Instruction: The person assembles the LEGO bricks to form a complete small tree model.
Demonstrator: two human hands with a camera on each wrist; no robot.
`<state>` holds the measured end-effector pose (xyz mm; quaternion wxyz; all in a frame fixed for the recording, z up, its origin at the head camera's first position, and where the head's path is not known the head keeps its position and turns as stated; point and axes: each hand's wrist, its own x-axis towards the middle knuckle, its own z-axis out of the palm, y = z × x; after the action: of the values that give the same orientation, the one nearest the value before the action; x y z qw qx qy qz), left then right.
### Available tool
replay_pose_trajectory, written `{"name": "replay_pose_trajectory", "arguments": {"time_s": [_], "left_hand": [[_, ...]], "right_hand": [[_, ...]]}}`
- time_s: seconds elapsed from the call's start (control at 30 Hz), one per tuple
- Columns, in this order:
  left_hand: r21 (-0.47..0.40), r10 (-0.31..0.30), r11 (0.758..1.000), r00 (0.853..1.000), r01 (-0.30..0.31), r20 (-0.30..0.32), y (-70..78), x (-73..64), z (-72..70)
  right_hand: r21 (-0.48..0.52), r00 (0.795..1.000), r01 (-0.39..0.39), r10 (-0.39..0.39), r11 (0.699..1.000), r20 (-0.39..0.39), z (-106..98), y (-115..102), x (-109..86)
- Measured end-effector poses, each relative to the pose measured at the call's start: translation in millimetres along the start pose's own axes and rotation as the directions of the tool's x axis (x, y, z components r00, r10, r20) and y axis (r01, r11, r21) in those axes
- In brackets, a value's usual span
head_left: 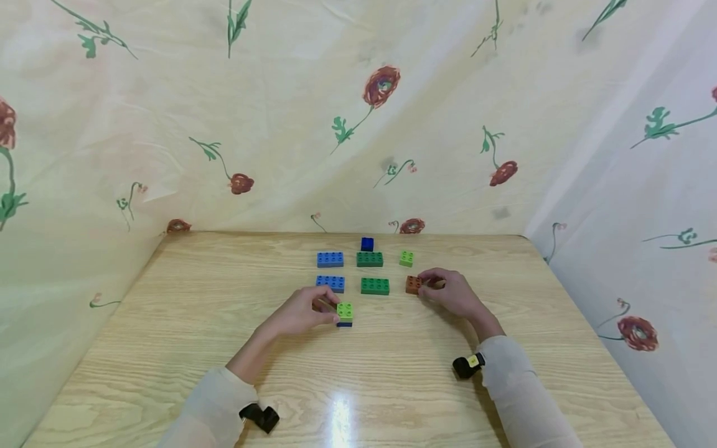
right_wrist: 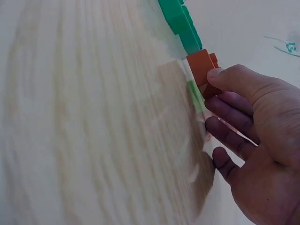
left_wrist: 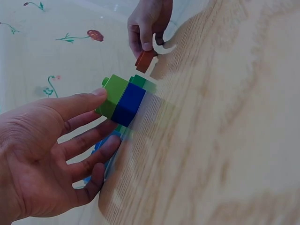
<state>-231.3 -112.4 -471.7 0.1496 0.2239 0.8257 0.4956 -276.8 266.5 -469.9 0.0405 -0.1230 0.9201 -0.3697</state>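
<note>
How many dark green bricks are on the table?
2: the far dark green brick, left of a lime brick; the near dark green brick, left of the brown brick.

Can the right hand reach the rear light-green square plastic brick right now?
Probably yes: the light-green brick sits just beyond the right hand, nothing visible between them. That hand pinches a reddish-brown square plastic brick, likely needing release first.

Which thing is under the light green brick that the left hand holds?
Under the light green brick in the left hand is a dark blue brick. Its top face is covered, so whether it has studs cannot be seen.
</note>
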Motion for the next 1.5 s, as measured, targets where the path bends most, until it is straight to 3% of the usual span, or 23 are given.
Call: {"name": "replay_pose_trajectory", "arguments": {"time_s": [0.6,0.8,1.5], "left_hand": [[0.003,0.0,1.0,1.0,0.0,-0.007,2.3,0.0,-0.7],[0.001,-0.001,1.0,1.0,0.001,-0.009,2.8,0.2,-0.3],[0.0,-0.005,1.0,1.0,0.005,0.0,3.7,-1.3,-1.1]], "right_hand": [[0.023,0.995,0.071,-0.069,0.997,-0.067,5,-40,-5.3],[0.03,0.988,0.135,-0.133,0.99,-0.073,13,-59,-6.7],[0.118,0.967,0.25,-0.253,0.961,0.012,54,-109,-11.2]]}}
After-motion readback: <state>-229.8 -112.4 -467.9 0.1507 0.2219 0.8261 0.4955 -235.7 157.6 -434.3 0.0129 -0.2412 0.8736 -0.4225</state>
